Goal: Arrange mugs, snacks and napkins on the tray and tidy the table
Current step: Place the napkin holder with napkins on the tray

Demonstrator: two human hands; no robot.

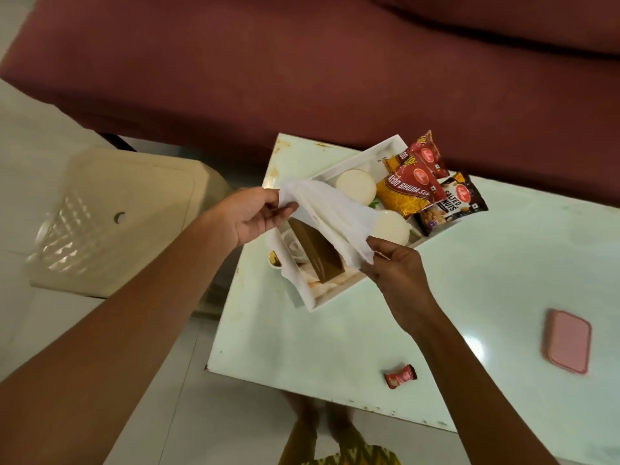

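Note:
A white napkin (330,214) is stretched between both hands above the white tray (307,298). My left hand (256,214) pinches its upper left corner and my right hand (397,268) pinches its lower right edge. Under the napkin, a brown tissue box (318,253) lies in the tray's near end. Two white mugs (356,187) (392,228) stand in the tray's middle. Several snack packets (411,189), red, yellow and a dark salted nuts pack (451,204), fill the tray's far end and hang over its rim.
The pale green table (335,333) holds a small red candy wrapper (401,375) near its front edge and a pink flat case (567,340) at the right. A cream plastic stool (110,216) stands left of the table. A maroon sofa (302,62) runs behind.

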